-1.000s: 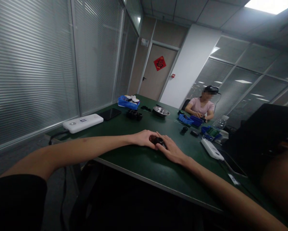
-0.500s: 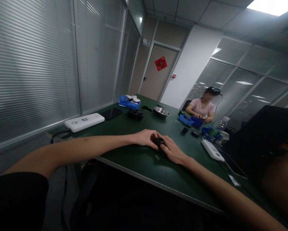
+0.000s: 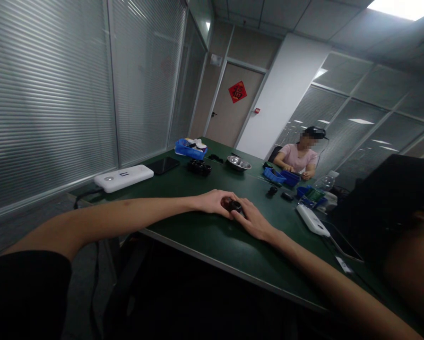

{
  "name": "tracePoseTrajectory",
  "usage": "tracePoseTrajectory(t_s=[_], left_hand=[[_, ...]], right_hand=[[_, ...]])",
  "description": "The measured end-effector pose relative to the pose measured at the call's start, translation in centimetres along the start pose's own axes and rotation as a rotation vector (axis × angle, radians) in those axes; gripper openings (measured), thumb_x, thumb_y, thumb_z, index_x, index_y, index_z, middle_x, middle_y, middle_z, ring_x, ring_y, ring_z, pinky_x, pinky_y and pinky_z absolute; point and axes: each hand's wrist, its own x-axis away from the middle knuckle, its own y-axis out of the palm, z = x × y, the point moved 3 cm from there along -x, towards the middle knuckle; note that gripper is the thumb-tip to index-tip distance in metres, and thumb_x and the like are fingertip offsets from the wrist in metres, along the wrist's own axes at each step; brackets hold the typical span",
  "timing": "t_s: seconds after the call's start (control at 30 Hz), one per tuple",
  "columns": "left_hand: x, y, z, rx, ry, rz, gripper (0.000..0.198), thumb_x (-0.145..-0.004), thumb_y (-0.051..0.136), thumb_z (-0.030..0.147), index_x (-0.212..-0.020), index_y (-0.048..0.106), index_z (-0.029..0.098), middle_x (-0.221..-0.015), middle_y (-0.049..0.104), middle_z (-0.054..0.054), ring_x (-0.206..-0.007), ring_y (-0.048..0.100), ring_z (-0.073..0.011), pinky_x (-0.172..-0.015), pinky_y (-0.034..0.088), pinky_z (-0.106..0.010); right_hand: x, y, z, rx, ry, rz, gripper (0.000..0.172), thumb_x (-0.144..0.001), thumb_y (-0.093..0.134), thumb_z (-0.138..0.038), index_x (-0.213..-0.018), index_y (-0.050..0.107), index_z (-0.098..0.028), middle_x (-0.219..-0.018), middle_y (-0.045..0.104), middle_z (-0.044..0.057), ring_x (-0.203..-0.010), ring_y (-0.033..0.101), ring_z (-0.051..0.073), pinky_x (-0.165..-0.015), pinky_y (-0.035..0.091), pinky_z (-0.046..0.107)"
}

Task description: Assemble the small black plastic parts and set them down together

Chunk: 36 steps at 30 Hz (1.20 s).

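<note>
A small dark round object (image 3: 236, 206) is between my two hands, low over the green table (image 3: 197, 241). My left hand (image 3: 215, 202) curves round its left side, thumb and fingers closed on it. From the right, my right hand (image 3: 252, 218) grips the same object with thumb and fingers. The fingers partly hide it, so its full shape cannot be made out. Beyond my hands, a cluster of black round parts (image 3: 199, 167) stands on the table, and a shiny metal bowl (image 3: 238, 163) is behind to the right.
A blue basket (image 3: 190, 150) of items, a black phone (image 3: 164, 165) and a white power bank (image 3: 125, 178) are left. Right are blue trays (image 3: 273, 175), small black parts (image 3: 272, 191), a bottle (image 3: 323, 186) and another white device (image 3: 313, 221). A person (image 3: 298, 156) sits across.
The fingers of my right hand have shifted slightly around the dark object, and more of its top shows. My left hand has hardly moved.
</note>
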Motion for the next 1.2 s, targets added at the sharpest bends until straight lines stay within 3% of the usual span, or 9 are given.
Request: tracePoseTrajectory(t_s=[0.33, 0.63, 0.9, 1.2], left_hand=[[-0.1, -0.1, -0.7, -0.022, -0.056, 0.042, 0.052, -0.065, 0.091, 0.045, -0.095, 0.058, 0.018, -0.084, 0.067, 0.001, -0.078, 0.063, -0.0162, -0.070, 0.044, -0.027], [-0.2, 0.1, -1.0, 0.019, -0.076, 0.052, 0.058, -0.064, 0.091, 0.042, -0.105, 0.059, 0.017, -0.091, 0.071, -0.002, -0.085, 0.067, -0.0182, -0.075, 0.047, -0.029], [0.0, 0.1, -0.3, -0.025, 0.015, 0.004, 0.058, -0.073, 0.085, 0.038, -0.123, 0.063, 0.021, -0.088, 0.067, 0.002, -0.079, 0.063, -0.0153, -0.075, 0.044, -0.027], [0.0, 0.0, -0.6, 0.008, -0.029, 0.059, 0.053, -0.067, 0.090, 0.042, -0.101, 0.058, 0.017, -0.086, 0.066, 0.001, -0.080, 0.063, -0.0160, -0.070, 0.046, -0.027]], right_hand=[[0.0, -0.6, -0.9, 0.004, -0.079, -0.040, 0.063, -0.108, 0.026, -0.055, -0.162, 0.029, -0.021, -0.135, 0.059, 0.016, -0.118, 0.054, 0.032, -0.106, 0.044, 0.054], [0.0, 0.0, 0.4, -0.014, -0.006, -0.028, 0.069, -0.107, 0.032, -0.056, -0.165, 0.021, -0.021, -0.145, 0.054, 0.017, -0.128, 0.052, 0.032, -0.112, 0.039, 0.055], [-0.2, -0.1, -0.2, -0.010, 0.060, -0.003, 0.066, -0.104, 0.044, -0.058, -0.159, 0.036, -0.022, -0.139, 0.059, 0.016, -0.123, 0.056, 0.032, -0.109, 0.043, 0.054], [0.0, -0.5, -0.7, 0.000, -0.070, -0.031, 0.059, -0.109, 0.029, -0.050, -0.161, 0.032, -0.021, -0.132, 0.061, 0.015, -0.115, 0.055, 0.030, -0.105, 0.045, 0.052]])
